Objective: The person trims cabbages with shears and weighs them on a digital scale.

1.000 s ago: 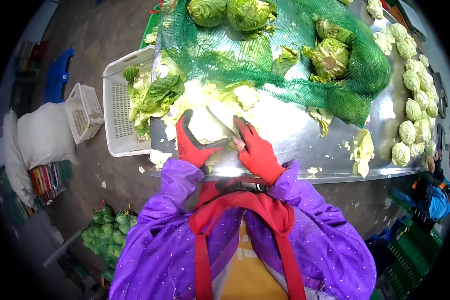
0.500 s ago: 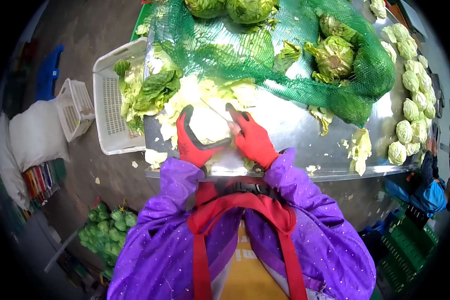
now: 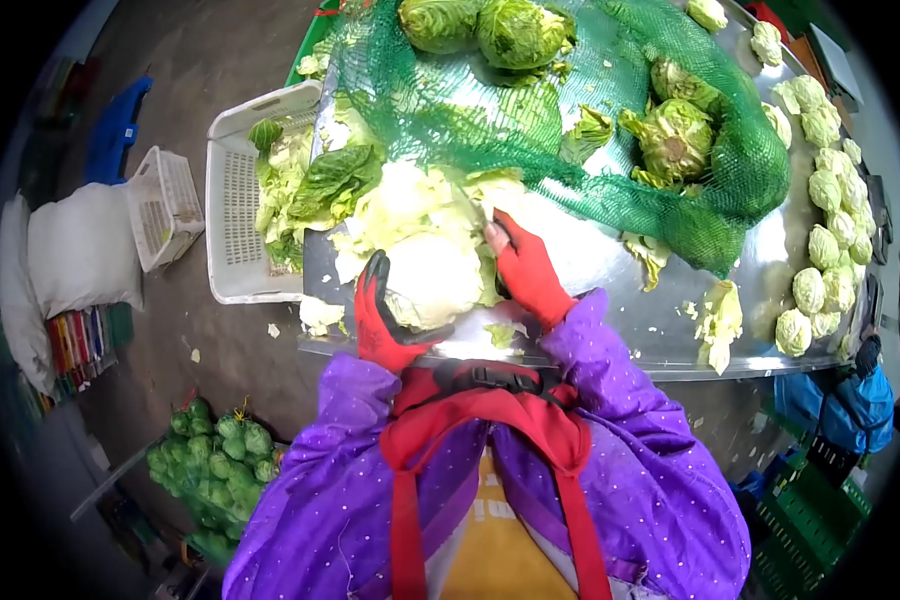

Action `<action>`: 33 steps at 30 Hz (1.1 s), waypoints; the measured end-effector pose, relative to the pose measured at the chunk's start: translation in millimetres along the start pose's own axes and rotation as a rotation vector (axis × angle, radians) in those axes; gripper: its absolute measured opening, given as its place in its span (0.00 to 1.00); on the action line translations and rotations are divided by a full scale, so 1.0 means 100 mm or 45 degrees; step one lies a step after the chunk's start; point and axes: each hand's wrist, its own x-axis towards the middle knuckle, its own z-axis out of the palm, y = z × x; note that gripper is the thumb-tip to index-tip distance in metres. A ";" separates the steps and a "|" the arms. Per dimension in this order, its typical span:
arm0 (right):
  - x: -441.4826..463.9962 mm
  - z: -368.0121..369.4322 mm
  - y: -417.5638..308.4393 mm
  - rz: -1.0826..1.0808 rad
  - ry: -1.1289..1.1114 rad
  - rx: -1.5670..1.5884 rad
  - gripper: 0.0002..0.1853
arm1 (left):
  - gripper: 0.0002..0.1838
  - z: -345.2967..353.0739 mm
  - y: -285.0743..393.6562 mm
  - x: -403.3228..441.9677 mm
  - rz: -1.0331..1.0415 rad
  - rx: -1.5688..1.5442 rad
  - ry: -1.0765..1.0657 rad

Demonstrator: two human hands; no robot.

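A pale, trimmed cabbage head (image 3: 433, 281) rests near the front edge of the metal table (image 3: 590, 315). My left hand (image 3: 385, 322), in a red and black glove, cups its left and near sides with thumb and fingers. On the right, my right hand (image 3: 526, 262) is closed beside the head, with a bare fingertip showing; what it grips is hidden, and no knife blade can be made out. Loose pale leaves (image 3: 405, 205) lie beyond the head. Farther back, a green net (image 3: 595, 185) surrounds untrimmed cabbages (image 3: 676, 140).
A white crate (image 3: 235, 225) with leaves adjoins the table's left side. Several trimmed cabbages (image 3: 823, 190) line the right edge. A netted cabbage bag (image 3: 215, 465) is on the floor at lower left. Another person's blue clothing (image 3: 858, 410) shows at far right.
The knife blade seen between my hands is no longer visible. My right hand has moved up and right, my left slightly down. The cabbage head is now more exposed.
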 end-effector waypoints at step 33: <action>0.18 0.20 -0.12 0.231 -0.271 0.481 0.25 | 0.60 -0.31 0.16 0.59 0.077 0.330 -0.477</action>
